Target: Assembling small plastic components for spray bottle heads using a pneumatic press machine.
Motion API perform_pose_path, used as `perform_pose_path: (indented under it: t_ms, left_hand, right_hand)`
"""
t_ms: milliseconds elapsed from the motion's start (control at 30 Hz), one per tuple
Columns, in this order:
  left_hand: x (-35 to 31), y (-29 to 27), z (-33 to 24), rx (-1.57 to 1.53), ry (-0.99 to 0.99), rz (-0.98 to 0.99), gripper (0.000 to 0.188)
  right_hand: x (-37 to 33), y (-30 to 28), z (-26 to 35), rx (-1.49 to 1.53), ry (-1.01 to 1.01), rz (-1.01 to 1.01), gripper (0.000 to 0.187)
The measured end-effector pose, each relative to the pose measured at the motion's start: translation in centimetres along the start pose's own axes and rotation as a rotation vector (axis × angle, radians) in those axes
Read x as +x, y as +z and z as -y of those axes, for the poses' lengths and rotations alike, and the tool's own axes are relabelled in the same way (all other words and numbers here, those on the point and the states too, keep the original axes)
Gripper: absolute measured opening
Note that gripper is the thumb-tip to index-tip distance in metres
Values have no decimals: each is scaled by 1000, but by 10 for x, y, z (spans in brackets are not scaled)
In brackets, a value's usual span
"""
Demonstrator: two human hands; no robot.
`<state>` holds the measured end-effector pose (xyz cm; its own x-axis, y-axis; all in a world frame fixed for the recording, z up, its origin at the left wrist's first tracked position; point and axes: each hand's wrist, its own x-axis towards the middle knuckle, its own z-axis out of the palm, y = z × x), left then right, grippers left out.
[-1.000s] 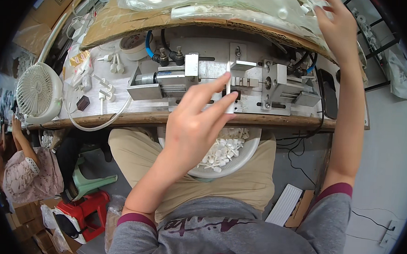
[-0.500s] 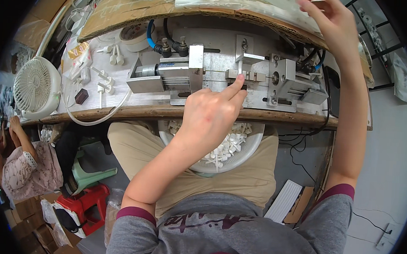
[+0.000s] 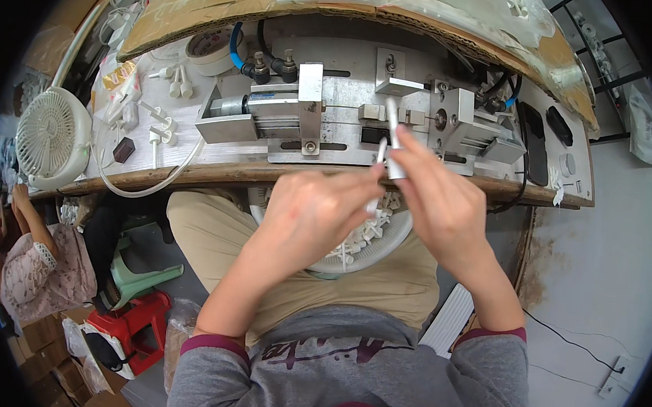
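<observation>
Over on the left, a white fan [image 3: 51,137] is standing beside the tabletop [image 3: 232,173], and a metal clamp [image 3: 277,116] is sitting beyond the person's left hand [image 3: 303,215]. That hand's grip is pinching a small white piece [image 3: 381,152] over a basin [image 3: 381,255] of white parts [image 3: 369,234]. Just beside it, a longer white piece [image 3: 393,126] is pointing away in front of a notched metal block [image 3: 372,112], with the right hand's [image 3: 445,208] grip holding it narrowly. Farther right, a black phone [image 3: 538,148] is lying flat

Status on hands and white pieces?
Left hand: slim white piece in fingers, blurred. Right hand: white stick pinched. Basket beneath, partly hidden by hands. Metal fixture beyond.
</observation>
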<state>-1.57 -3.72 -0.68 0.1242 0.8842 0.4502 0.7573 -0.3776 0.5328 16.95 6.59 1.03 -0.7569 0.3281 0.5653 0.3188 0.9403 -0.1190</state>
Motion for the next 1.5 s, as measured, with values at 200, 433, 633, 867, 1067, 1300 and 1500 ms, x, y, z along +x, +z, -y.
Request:
perform_pose_path:
  t_ms: [200,433,633,867,1067,1300,1500]
  left_hand:
    - [-33,6,-12,-128,-131,278,24]
    - [-56,24,-11,-141,-184,346,23]
    - [-69,40,-5,-126,-178,436,26]
    - [-76,62,3,-92,-144,444,27]
    - [-91,66,7,-68,-113,214,32]
    - [-91,58,-7,-119,-237,57,57]
    - [-76,57,-29,-129,-175,119,70]
  right_hand:
    - [24,10,13,-297,-83,145,29]
    - [24,21,30,-521,-61,212,23]
    - [34,13,27,-407,-47,282,20]
    - [38,9,22,-366,-34,325,18]
    - [28,-14,24,120,57,118,14]
    - [15,-73,68,1780,-231,-296,18]
    - [14,-101,93,1969,-156,-253,15]
